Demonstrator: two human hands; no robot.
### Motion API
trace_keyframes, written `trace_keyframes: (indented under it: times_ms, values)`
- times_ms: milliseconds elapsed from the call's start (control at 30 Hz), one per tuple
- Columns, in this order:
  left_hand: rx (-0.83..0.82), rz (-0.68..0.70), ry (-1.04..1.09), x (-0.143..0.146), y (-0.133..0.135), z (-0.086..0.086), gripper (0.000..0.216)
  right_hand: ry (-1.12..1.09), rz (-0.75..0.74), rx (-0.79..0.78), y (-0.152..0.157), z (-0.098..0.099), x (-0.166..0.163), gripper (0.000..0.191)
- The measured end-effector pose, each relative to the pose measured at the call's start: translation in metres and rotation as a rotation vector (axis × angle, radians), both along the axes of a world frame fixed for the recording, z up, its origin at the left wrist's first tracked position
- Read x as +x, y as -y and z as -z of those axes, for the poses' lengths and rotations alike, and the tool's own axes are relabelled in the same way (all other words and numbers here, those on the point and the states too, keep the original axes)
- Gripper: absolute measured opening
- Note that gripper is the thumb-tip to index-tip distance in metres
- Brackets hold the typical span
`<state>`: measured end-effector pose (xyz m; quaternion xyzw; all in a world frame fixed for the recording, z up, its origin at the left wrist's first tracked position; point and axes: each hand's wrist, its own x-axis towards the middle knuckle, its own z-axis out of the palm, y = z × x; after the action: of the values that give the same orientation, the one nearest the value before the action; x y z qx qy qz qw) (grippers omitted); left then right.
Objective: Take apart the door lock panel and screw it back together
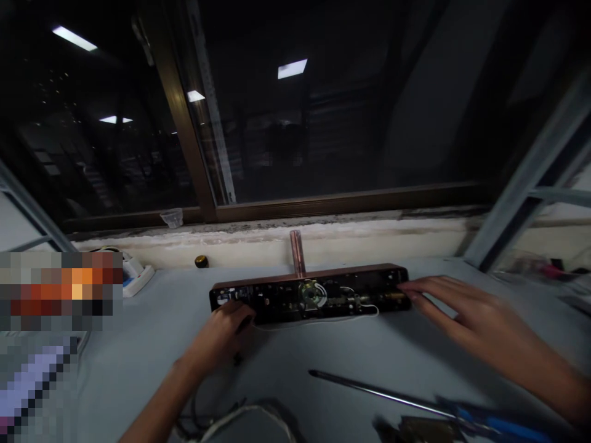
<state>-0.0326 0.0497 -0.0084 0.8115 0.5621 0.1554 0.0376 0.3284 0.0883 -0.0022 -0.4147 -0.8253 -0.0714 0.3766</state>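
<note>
A long, narrow lock panel (281,303) with a copper-coloured rim lies on the grey table, its dark inner side towards me. Fitted in its middle is a round metal-and-white part (313,295), and a thin white wire (318,322) runs along the near edge. My left hand (226,326) is closed at the panel's left end, fingers curled over the near edge; its fingertips are partly hidden. At the other end, the thumb and forefinger of my right hand (466,311) close on the panel's edge beside a brass-coloured piece (395,296). Behind the panel a copper-coloured bar (298,253) sticks up.
A screwdriver (378,392) with a blue handle lies at the front right, beside a blurred dark metal part (425,429). Cables (249,411) loop at the front. A power strip (138,280) and small dark cap (201,261) are back left. A clear cup (172,217) sits on the sill.
</note>
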Motion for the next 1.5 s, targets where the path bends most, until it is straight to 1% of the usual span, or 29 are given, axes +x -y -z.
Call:
trace_keyframes:
  times_ms: [133, 333, 467, 600, 700, 833, 933, 1033, 1100, 1233, 1367, 1500]
  values:
    - [0.021, 0.058, 0.011, -0.002, -0.001, -0.002, 0.020, 0.001, -0.016, -0.014, -0.002, 0.000, 0.001, 0.016]
    - [-0.020, 0.052, 0.045, -0.005, -0.001, -0.007, 0.018, -0.012, -0.002, 0.008, -0.005, 0.000, 0.004, 0.020]
    - [0.011, 0.107, -0.007, -0.004, -0.002, -0.008, 0.022, -0.020, 0.059, -0.022, -0.006, -0.001, 0.006, 0.023]
    - [0.044, 0.101, -0.029, -0.002, 0.000, -0.010, 0.024, 0.011, 0.068, -0.052, -0.005, -0.001, 0.005, 0.025]
    - [0.033, 0.052, -0.004, 0.002, 0.003, -0.011, 0.024, 0.021, 0.065, -0.043, -0.006, 0.002, 0.004, 0.026]
    - [0.041, -0.107, 0.039, 0.013, 0.003, -0.008, 0.022, 0.030, 0.088, -0.040, -0.008, 0.005, 0.005, 0.027]
    - [0.027, -0.223, 0.030, 0.022, 0.001, -0.005, 0.013, 0.068, 0.109, -0.062, -0.007, 0.005, 0.004, 0.027]
    - [0.033, -0.319, 0.019, 0.024, -0.001, -0.004, 0.005, 0.103, 0.116, -0.076, -0.006, 0.005, 0.003, 0.029]
    - [0.051, -0.346, 0.047, 0.022, -0.001, -0.002, 0.008, 0.111, 0.118, -0.095, -0.005, 0.004, 0.002, 0.029]
    - [0.046, -0.346, 0.117, 0.019, -0.001, 0.000, 0.011, 0.120, 0.129, -0.125, -0.005, 0.004, 0.002, 0.032]
    - [0.018, -0.352, 0.125, 0.021, -0.002, 0.001, 0.011, 0.106, 0.136, -0.166, -0.005, 0.004, 0.002, 0.034]
    - [0.011, -0.403, 0.117, 0.023, -0.004, -0.001, 0.011, 0.067, 0.159, -0.215, -0.005, 0.004, 0.001, 0.033]
